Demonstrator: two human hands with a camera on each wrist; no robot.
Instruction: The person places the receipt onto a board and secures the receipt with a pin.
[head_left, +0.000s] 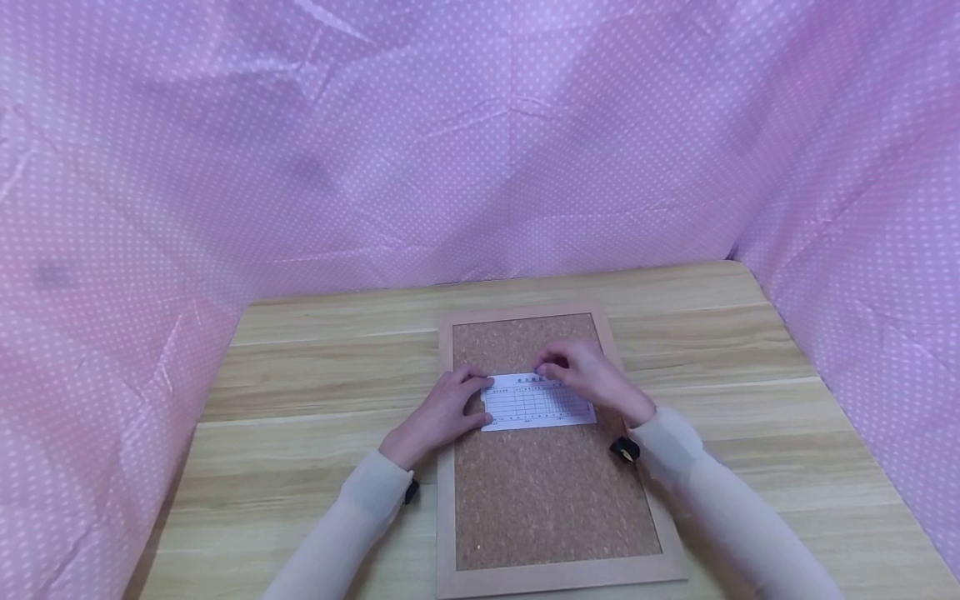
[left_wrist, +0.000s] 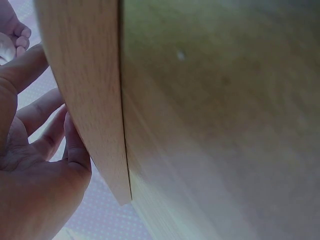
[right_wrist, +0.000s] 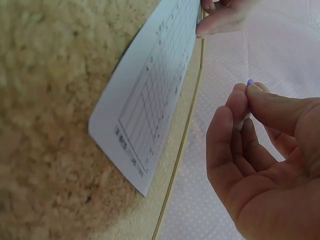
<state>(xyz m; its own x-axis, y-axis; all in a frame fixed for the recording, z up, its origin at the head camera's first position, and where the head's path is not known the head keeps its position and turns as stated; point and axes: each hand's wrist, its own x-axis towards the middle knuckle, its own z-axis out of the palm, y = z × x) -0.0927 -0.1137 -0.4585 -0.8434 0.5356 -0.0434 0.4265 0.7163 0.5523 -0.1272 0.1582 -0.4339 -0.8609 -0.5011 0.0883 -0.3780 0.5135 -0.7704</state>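
A pink dotted cloth (head_left: 480, 142) fills the upper part of the head view and closes the scene on the left and right sides. Below it, the wooden tabletop (head_left: 315, 392) takes the lower half of the frame.

In the lower centre of that view lies the cork board (head_left: 551, 492) with its pale wooden frame, flat on the tabletop. It is the only thing here that holds something: on its cork, a little above the middle, lies one white paper slip (head_left: 536, 404) printed with a table. I see no box, tray or other container.

The left hand (head_left: 442, 412) rests at the left edge of the slip. Its fingers are nearly straight and press the paper and the board frame; they are not curled around anything. The right hand (head_left: 588, 375) is over the upper edge of the slip. In the right wrist view, the thumb and forefinger are closed together on a small blue pushpin (right_wrist: 250, 83), of which only the tip shows, and it is a little away from the paper.

I judge the work about halfway: the slip is already placed and held on the cork, and a pin is picked up. I cannot see any pin in the paper, so the fixing is not yet done.
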